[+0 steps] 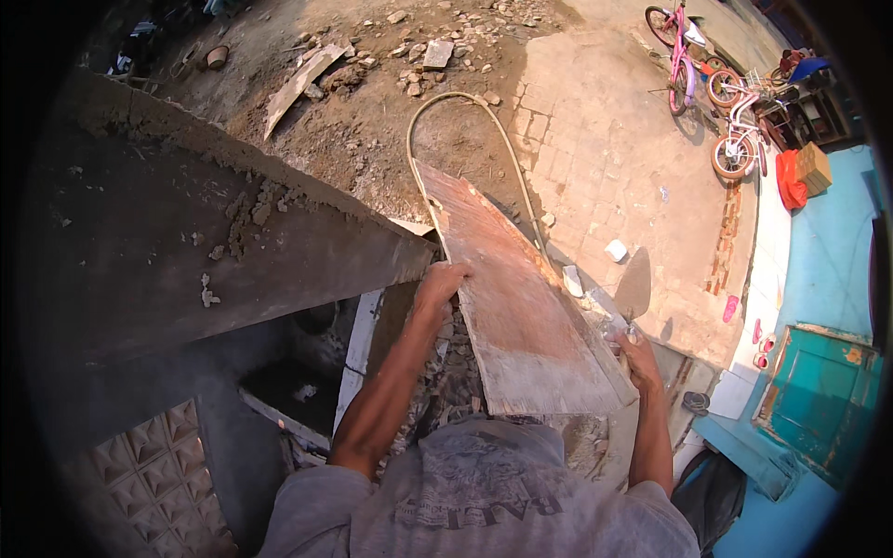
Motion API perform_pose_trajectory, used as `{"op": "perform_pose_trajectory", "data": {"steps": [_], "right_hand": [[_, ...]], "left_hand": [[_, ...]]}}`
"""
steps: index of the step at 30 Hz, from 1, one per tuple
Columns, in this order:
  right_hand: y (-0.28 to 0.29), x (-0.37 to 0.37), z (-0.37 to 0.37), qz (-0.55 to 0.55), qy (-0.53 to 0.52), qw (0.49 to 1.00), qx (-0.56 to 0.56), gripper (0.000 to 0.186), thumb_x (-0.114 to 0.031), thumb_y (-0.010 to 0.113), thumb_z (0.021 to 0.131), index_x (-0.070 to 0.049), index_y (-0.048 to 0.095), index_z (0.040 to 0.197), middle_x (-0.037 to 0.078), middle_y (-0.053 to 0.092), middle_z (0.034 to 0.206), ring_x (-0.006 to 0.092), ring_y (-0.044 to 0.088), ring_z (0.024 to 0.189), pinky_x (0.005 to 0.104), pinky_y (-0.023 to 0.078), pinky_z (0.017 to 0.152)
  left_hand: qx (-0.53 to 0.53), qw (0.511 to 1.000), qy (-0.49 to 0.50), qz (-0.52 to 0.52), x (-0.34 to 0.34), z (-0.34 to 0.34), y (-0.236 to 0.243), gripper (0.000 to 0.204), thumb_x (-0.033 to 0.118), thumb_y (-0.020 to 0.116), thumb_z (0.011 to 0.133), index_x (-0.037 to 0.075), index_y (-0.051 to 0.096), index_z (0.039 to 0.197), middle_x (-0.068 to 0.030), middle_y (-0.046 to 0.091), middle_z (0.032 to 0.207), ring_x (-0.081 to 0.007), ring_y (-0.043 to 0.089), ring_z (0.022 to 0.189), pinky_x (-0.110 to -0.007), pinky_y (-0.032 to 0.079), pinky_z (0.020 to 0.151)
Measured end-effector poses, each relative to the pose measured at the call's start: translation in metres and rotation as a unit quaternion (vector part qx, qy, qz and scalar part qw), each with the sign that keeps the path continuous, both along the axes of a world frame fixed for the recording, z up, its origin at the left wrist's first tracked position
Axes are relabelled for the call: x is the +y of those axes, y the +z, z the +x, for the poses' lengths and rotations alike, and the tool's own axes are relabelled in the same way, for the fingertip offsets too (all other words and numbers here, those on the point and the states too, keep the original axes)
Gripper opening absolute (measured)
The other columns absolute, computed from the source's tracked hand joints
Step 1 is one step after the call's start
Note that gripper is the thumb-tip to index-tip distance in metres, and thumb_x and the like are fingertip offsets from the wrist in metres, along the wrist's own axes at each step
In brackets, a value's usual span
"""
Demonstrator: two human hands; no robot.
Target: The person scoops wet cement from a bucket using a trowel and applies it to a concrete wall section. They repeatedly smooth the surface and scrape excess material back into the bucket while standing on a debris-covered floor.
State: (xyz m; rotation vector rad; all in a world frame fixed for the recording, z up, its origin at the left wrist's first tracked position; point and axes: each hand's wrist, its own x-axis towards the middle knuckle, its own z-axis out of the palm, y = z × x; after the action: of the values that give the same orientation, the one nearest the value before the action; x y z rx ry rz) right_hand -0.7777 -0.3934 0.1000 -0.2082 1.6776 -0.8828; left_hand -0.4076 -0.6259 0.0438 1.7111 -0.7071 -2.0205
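A long piece of weathered plywood, reddish in the middle and pale at the near end, slants up in front of my body. My left hand is closed round its left edge. At its right edge my right hand grips a trowel whose grey, pointed blade points up and away from me. The trowel's handle is mostly hidden in the fingers. Whether the right hand also touches the plywood, I cannot tell.
A grey cement-faced wall runs along my left. Beyond the board, a hose loops over dirt and rubble. Bicycles stand on the paving at the far right. Sandals lie by a turquoise wall. A white block lies beyond the trowel.
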Motion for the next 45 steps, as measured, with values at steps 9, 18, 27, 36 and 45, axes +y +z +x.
{"op": "perform_pose_trajectory", "data": {"steps": [9,18,27,36,45], "right_hand": [[-0.049,-0.073,0.05,0.01,-0.012,0.976,-0.215,0.053,-0.035,0.075,0.092,0.001,0.059,0.126,0.01,0.07,0.107,0.0199,0.069,0.091,0.0342,0.056,0.079],[-0.038,-0.177,0.054,0.026,0.03,0.956,-0.289,0.045,-0.031,0.066,0.093,0.0,0.063,0.126,0.013,0.073,0.105,0.0222,0.07,0.086,0.0337,0.056,0.078],[0.006,-0.358,0.172,-0.155,-0.006,0.922,-0.355,0.025,-0.025,0.069,0.094,-0.005,0.065,0.11,0.008,0.069,0.097,0.021,0.069,0.081,0.0334,0.056,0.072],[0.036,-0.51,0.326,-0.163,0.03,0.918,-0.36,0.021,-0.021,0.072,0.089,-0.003,0.067,0.097,0.009,0.066,0.083,0.0215,0.065,0.069,0.0386,0.054,0.059],[-0.007,-0.566,0.432,-0.17,0.032,0.922,-0.346,0.03,-0.025,0.073,0.091,-0.001,0.065,0.107,0.012,0.065,0.098,0.028,0.064,0.079,0.046,0.054,0.064]], "left_hand": [[0.025,0.997,0.019,0.077,-0.055,0.011,-0.003,0.032,0.013,0.065,0.091,-0.009,0.063,0.113,-0.019,0.07,0.102,-0.0295,0.072,0.086,-0.043,0.061,0.076],[0.166,0.971,0.168,0.046,0.025,0.067,0.035,0.079,0.048,0.06,0.1,0.009,0.024,0.16,-0.019,0.045,0.153,-0.0361,0.06,0.125,-0.048,0.053,0.102],[-0.064,0.974,0.168,0.138,0.184,0.147,0.071,0.071,0.032,0.065,0.1,0.006,0.031,0.157,-0.016,0.048,0.149,-0.0363,0.062,0.122,-0.047,0.054,0.098],[-0.109,0.936,0.301,0.145,0.257,0.181,0.042,0.065,0.028,0.062,0.101,0.007,0.034,0.155,-0.0176,0.052,0.143,-0.0382,0.065,0.115,-0.05,0.056,0.094],[-0.034,0.938,0.336,0.078,0.383,0.186,0.027,0.047,0.022,0.067,0.098,0.002,0.05,0.137,-0.0151,0.06,0.123,-0.0381,0.067,0.111,-0.052,0.059,0.089]]}}
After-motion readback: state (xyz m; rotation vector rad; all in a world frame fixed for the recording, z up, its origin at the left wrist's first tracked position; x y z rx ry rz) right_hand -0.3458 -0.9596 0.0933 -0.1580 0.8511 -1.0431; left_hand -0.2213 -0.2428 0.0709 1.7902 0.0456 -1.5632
